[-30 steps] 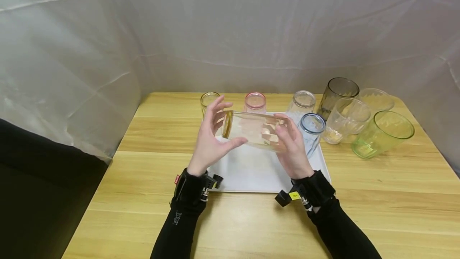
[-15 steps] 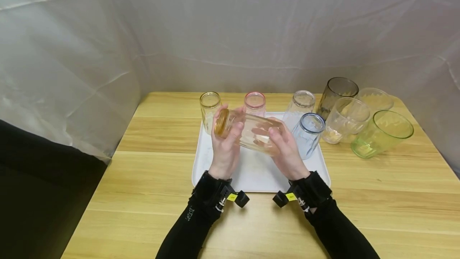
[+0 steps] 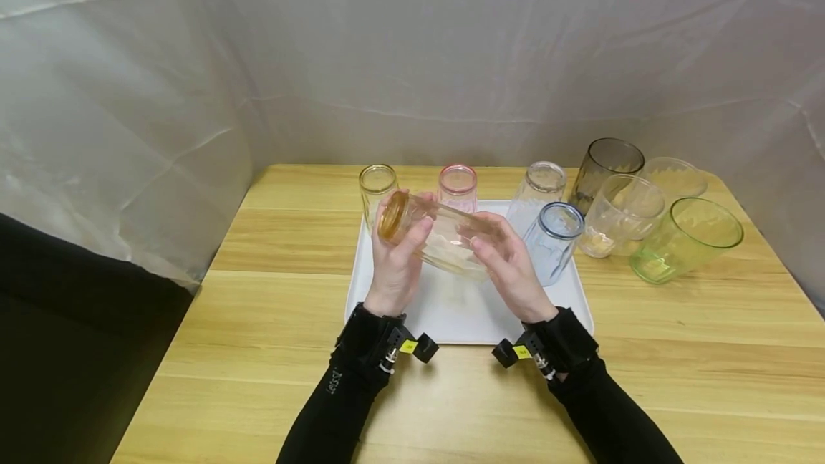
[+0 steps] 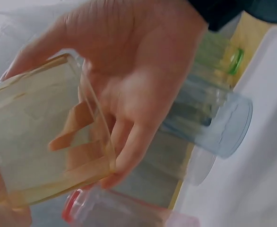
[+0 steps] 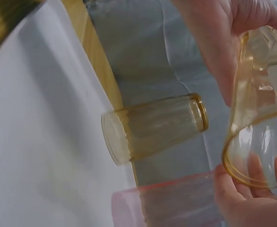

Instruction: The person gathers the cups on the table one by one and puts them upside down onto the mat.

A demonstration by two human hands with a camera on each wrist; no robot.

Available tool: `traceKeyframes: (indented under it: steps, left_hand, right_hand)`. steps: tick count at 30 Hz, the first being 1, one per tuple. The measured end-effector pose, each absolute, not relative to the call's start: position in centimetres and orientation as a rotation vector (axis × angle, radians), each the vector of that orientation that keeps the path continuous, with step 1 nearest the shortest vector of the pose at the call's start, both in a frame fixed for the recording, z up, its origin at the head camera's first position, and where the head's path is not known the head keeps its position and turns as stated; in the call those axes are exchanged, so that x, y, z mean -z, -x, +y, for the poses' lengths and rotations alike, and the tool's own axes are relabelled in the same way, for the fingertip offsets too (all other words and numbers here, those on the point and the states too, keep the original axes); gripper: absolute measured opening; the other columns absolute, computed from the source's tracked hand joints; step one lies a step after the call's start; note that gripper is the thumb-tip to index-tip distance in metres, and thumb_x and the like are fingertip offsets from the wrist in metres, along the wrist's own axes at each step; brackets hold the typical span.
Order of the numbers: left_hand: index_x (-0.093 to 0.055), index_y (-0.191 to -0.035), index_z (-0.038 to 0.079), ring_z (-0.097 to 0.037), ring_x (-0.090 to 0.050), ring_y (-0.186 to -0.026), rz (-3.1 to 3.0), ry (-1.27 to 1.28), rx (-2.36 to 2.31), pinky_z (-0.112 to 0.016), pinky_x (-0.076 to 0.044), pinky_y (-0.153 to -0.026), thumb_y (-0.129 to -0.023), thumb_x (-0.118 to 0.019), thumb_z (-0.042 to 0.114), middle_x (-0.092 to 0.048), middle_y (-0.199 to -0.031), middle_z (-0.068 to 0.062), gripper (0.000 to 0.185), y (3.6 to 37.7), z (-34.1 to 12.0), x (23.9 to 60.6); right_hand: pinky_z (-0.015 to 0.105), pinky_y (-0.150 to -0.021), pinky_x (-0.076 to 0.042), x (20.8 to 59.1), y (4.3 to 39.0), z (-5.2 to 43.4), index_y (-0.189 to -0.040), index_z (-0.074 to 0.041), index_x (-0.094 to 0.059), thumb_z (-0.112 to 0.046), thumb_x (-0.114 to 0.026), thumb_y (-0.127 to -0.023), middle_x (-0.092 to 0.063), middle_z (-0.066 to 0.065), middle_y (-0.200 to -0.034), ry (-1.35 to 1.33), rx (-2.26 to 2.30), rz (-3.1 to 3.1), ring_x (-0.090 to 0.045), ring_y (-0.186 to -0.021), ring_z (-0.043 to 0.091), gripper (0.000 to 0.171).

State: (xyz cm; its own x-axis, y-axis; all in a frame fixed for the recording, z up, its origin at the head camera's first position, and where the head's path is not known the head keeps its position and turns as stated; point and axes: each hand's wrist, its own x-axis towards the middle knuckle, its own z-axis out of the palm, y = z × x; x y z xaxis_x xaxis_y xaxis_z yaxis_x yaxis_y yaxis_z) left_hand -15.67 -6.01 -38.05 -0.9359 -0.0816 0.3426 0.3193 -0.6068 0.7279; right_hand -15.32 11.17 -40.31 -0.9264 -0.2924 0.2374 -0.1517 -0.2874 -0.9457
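Note:
A pale amber drinking glass (image 3: 451, 231) lies sideways in the air above the white tray (image 3: 445, 324), held between both hands. My left hand (image 3: 394, 271) grips it around the thicker amber base, thumb along the side. With my right hand (image 3: 518, 271) I hold the mouth end; its fingers show through the see-through wall in the left wrist view, where the right hand (image 4: 134, 71) is seen palm-on. Upside down on the tray behind stand an amber glass (image 5: 155, 127), a pink glass (image 3: 457, 185), a clear glass (image 3: 540, 188) and a blue glass (image 3: 554, 245).
Right of the tray, several glasses stand mouth up on the wooden table (image 3: 258, 321): a grey glass (image 3: 606, 170), a green glass (image 3: 683, 242) and clear ones such as the clear tumbler (image 3: 621, 213). A pale cloth (image 3: 412, 56) hangs behind the table.
My left hand, spread around the glass's base a second ago, has wrapped it with the thumb over the near side. The glass has tilted, its base end now higher and farther left.

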Motion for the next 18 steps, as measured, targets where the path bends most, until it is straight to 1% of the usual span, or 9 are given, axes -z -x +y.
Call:
traceKeyframes:
  steps: [3,5,6,7,10,12,13,14,18]
  left_hand:
    - [-0.054,-0.12,0.02,-0.014,-0.065,-0.113,-1.331,0.447,2.541,-0.033,-0.047,-0.108,-0.078,-0.085,0.02,-0.071,-0.112,0.005,0.052,15.7,-6.4,37.9]
    - [-0.052,-0.123,0.017,-0.015,-0.064,-0.116,-1.414,0.473,2.468,-0.033,-0.048,-0.109,-0.08,-0.077,0.007,-0.07,-0.115,0.005,0.05,15.6,-6.7,37.8]
    - [-0.051,-0.124,0.016,-0.02,-0.064,-0.118,-1.468,0.481,2.425,-0.033,-0.049,-0.109,-0.08,-0.073,0.002,-0.07,-0.116,0.004,0.051,15.6,-6.9,37.8]
    - [-0.051,-0.125,0.015,-0.022,-0.063,-0.119,-1.536,0.486,2.365,-0.034,-0.049,-0.109,-0.079,-0.07,-0.002,-0.07,-0.118,-0.001,0.052,15.6,-7.0,37.7]
    - [-0.05,-0.127,0.005,-0.025,-0.062,-0.117,-1.774,0.47,2.147,-0.04,-0.05,-0.108,-0.078,-0.075,-0.004,-0.067,-0.122,-0.016,0.055,15.7,-7.4,37.6]
    - [-0.05,-0.128,0.002,-0.027,-0.061,-0.116,-1.922,0.442,2.021,-0.044,-0.051,-0.105,-0.076,-0.08,-0.001,-0.064,-0.123,-0.022,0.06,15.9,-7.5,37.7]
    - [-0.05,-0.128,0.0,-0.024,-0.061,-0.115,-1.982,0.429,1.969,-0.047,-0.051,-0.104,-0.075,-0.083,0.0,-0.063,-0.124,-0.024,0.062,16.0,-7.5,37.8]
    - [-0.05,-0.129,0.0,-0.024,-0.061,-0.114,-2.037,0.414,1.929,-0.047,-0.051,-0.103,-0.074,-0.085,0.002,-0.063,-0.124,-0.02,0.065,16.1,-7.5,37.9]
    - [-0.052,-0.13,0.007,-0.029,-0.061,-0.118,-2.158,0.383,1.878,-0.047,-0.05,-0.103,-0.073,-0.089,0.009,-0.063,-0.124,-0.01,0.068,16.5,-7.0,38.5]
  right_hand:
    - [0.02,-0.103,-0.049,40.2,15.4,11.4,-0.139,-0.002,-0.045,0.001,-0.052,-0.097,-0.059,-0.013,-0.127,0.595,2.324,1.952,-0.056,-0.121,0.004,0.043]
    - [0.018,-0.104,-0.048,40.0,15.5,11.5,-0.139,0.007,-0.044,0.004,-0.052,-0.096,-0.058,-0.009,-0.128,0.618,2.308,2.037,-0.054,-0.123,0.008,0.044]
    - [0.017,-0.104,-0.048,40.0,15.6,11.6,-0.138,0.01,-0.044,0.004,-0.053,-0.096,-0.058,-0.005,-0.128,0.62,2.301,2.082,-0.054,-0.124,0.009,0.043]
    - [0.017,-0.105,-0.048,39.9,15.7,11.7,-0.137,0.011,-0.044,0.004,-0.053,-0.096,-0.058,0.0,-0.129,0.617,2.298,2.119,-0.053,-0.125,0.01,0.042]
    - [0.016,-0.107,-0.045,39.7,15.8,12.1,-0.134,0.011,-0.048,0.0,-0.052,-0.1,-0.058,0.004,-0.127,0.575,2.281,2.233,-0.053,-0.124,0.011,0.036]
    - [0.016,-0.106,-0.044,39.6,16.0,12.3,-0.133,0.011,-0.049,-0.002,-0.051,-0.102,-0.059,0.004,-0.125,0.524,2.279,2.262,-0.055,-0.122,0.009,0.034]
    - [0.017,-0.107,-0.044,39.5,16.0,12.4,-0.133,0.011,-0.049,-0.003,-0.05,-0.102,-0.06,0.002,-0.124,0.505,2.286,2.257,-0.055,-0.121,0.008,0.034]
    - [0.017,-0.107,-0.045,39.5,16.0,12.5,-0.133,0.011,-0.049,-0.005,-0.05,-0.103,-0.06,0.0,-0.122,0.486,2.29,2.252,-0.056,-0.12,0.008,0.034]
    - [0.021,-0.108,-0.048,39.3,16.1,12.7,-0.133,0.01,-0.048,-0.009,-0.047,-0.105,-0.058,0.003,-0.123,0.415,2.316,2.198,-0.057,-0.119,0.009,0.034]
